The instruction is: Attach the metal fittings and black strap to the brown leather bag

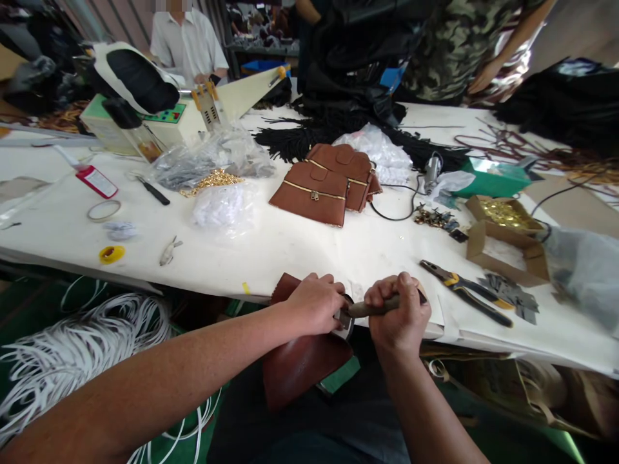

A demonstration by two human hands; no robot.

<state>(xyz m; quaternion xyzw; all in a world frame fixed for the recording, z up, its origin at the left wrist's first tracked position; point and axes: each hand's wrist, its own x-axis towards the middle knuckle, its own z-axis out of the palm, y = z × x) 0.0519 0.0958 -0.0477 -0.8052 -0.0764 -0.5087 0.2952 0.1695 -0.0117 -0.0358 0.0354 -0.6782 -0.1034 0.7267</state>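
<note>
At the table's front edge, my left hand (322,305) grips a reddish-brown leather piece (304,367) that hangs down over my lap. My right hand (400,316) is wrapped round the handle of a hand tool (372,307), whose tip points left and meets the work beside my left fingers. A dark, curved metal part shows under those fingers; its exact shape is partly hidden. Farther back on the table lie brown leather pouches (314,190) with gold zippers, overlapping one another. Pliers (464,293) with yellow and black handles rest to the right of my right hand.
Open cardboard boxes (507,254) and a green box (493,177) stand at the right. Plastic bags, gold chain (213,182), a red bottle (95,181) and yellow tape (111,254) lie left. A machine (145,122) stands behind; people are across the table.
</note>
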